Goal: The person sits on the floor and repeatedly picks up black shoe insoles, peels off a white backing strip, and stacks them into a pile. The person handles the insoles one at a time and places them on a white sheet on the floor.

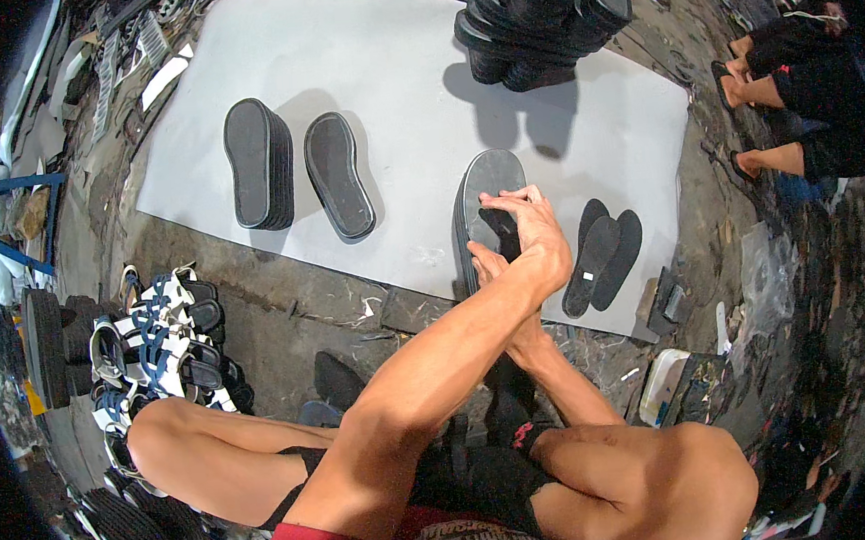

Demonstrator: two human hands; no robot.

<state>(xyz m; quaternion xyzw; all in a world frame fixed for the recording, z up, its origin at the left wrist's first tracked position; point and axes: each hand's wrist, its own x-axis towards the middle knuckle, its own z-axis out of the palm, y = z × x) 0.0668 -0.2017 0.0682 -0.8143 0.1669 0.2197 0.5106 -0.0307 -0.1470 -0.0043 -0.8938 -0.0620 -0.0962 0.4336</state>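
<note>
A stack of black shoe soles with pale edging (493, 168) stands on the white sheet (398, 62) in front of me. My left hand (538, 234) reaches across from the left, fingers curled over the top sole. Crossing beneath it, my right hand (492, 264) grips the near part of the same sole, partly hidden by the left wrist. Between the hands is a dark patch I cannot make out. Several dark insoles (593, 264) lie fanned out to the right. Farther left are another sole stack (256, 162) and a single tilted sole (339, 174).
A tall pile of black soles (541, 22) rises at the sheet's far edge. White and navy sandals (162, 339) are heaped beside my left knee. At the right, a person's bare legs (761, 94) show. A white-topped block (664, 386) rests near my right knee.
</note>
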